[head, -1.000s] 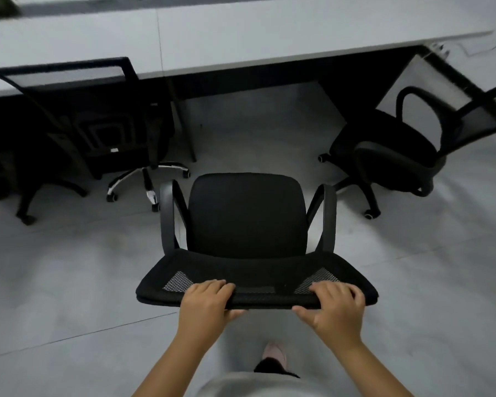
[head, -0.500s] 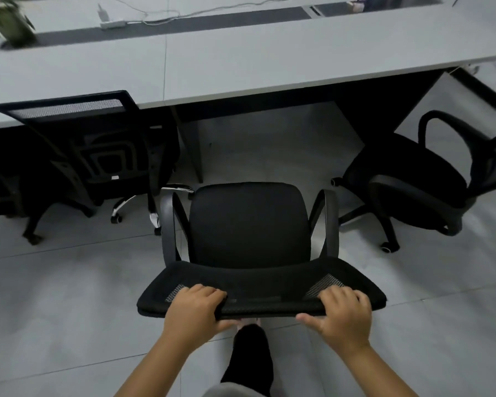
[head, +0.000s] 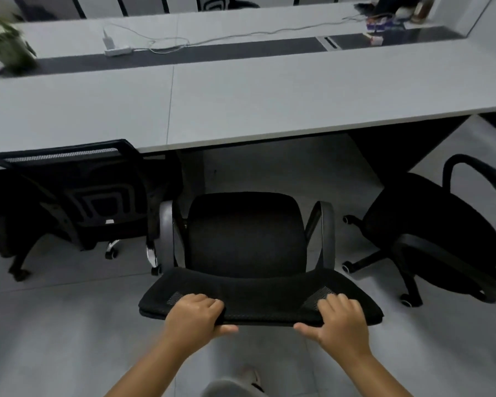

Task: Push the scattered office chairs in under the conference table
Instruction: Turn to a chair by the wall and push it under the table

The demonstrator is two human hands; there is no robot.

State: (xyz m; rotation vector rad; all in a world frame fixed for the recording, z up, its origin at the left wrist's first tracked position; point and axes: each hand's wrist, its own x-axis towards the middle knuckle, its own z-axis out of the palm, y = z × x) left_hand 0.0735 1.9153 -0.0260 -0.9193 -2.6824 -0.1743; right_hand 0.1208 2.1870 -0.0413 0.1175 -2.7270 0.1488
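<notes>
A black office chair (head: 245, 233) with grey armrests stands in front of me, its seat facing the long grey conference table (head: 241, 101). My left hand (head: 194, 315) and my right hand (head: 341, 325) both grip the top edge of its mesh backrest, fingers curled over it, thumbs underneath. The seat's front lies just short of the table's near edge. To the left, a second black mesh chair (head: 78, 196) sits partly under the table. At the right, a third black chair (head: 441, 233) stands away from the table, turned sideways.
A dark table leg panel (head: 395, 147) drops to the floor between the middle and right chairs. On the table lie a white power strip (head: 116, 50) with cables and a potted plant (head: 7, 47) at far left. Grey floor tiles run around me.
The chair has rolled forward toward the table with both hands still on its backrest. The view has tilted up, so more of the tabletop shows.
</notes>
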